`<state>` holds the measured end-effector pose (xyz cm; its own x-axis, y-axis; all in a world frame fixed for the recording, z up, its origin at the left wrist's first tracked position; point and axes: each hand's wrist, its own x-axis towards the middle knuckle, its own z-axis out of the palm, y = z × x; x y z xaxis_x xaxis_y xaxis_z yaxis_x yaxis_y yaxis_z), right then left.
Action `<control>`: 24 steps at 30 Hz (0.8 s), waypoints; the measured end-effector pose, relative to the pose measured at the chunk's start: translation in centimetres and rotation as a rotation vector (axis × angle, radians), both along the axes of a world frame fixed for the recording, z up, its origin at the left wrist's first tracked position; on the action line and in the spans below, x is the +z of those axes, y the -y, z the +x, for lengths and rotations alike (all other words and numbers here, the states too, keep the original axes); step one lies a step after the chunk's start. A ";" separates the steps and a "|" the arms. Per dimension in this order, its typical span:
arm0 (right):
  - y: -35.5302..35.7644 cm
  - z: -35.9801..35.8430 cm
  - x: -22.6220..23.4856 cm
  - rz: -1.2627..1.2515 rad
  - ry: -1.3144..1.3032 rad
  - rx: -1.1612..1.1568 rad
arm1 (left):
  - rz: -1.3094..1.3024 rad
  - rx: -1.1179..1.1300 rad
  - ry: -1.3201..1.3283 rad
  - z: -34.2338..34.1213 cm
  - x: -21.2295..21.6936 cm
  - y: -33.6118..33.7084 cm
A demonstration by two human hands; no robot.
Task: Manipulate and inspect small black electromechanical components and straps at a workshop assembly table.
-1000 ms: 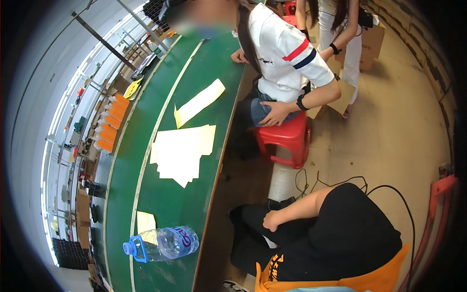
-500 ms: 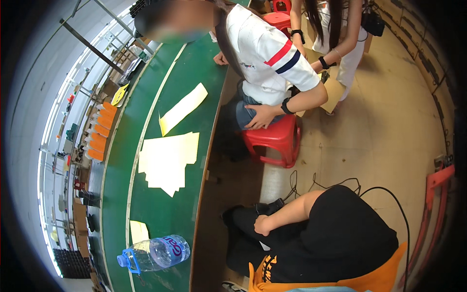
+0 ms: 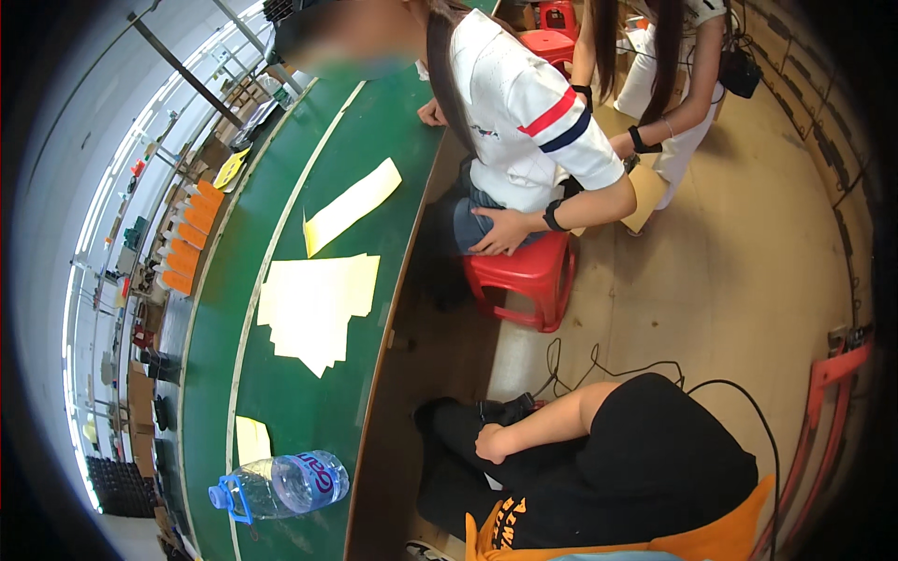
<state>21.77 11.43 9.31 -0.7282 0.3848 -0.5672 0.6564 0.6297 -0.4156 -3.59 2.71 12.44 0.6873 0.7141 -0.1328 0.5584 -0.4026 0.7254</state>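
My right hand [image 3: 489, 443] rests on my dark-clothed lap [image 3: 449, 467] at lower centre, with the bare forearm bent across. It looks rounded, but its fingers cannot be made out. Just below it shows a small white patch too small to name. My left hand is out of view. Left of my lap, a clear plastic bottle [image 3: 304, 484] with a blue cap and handle lies on its side on the green table [image 3: 309, 411]. A small yellow paper [image 3: 252, 439] sits beside it. Farther up the table are a fanned stack of pale yellow papers [image 3: 320, 309] and a long folded strip [image 3: 354, 208].
A person in a white top [image 3: 505, 103] sits at the table on a red stool [image 3: 528, 280], a hand at the hip. Another person [image 3: 678, 93] stands behind, holding yellowish sheets. Black cables [image 3: 608, 363] cross the floor. Orange-labelled bottles [image 3: 190, 234] line the far side.
The view has shifted slightly, moving the bottle and nearby paper left in the picture. My right hand stays on my lap. The standing person's arms have moved slightly.
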 end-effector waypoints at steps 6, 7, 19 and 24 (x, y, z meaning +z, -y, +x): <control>-0.2 1.0 0.6 0.011 -0.023 0.008 | -0.031 -0.097 -0.058 1.0 0.8 -1.4; -0.2 1.0 0.5 0.012 -0.028 0.002 | -0.041 -0.114 -0.068 1.1 1.0 -1.4; -0.1 1.0 0.7 0.032 -0.042 0.016 | -0.093 -0.262 -0.156 3.0 2.4 -2.7; -0.6 0.2 0.2 0.026 -0.032 0.013 | -0.108 -0.046 -0.190 1.9 3.4 2.6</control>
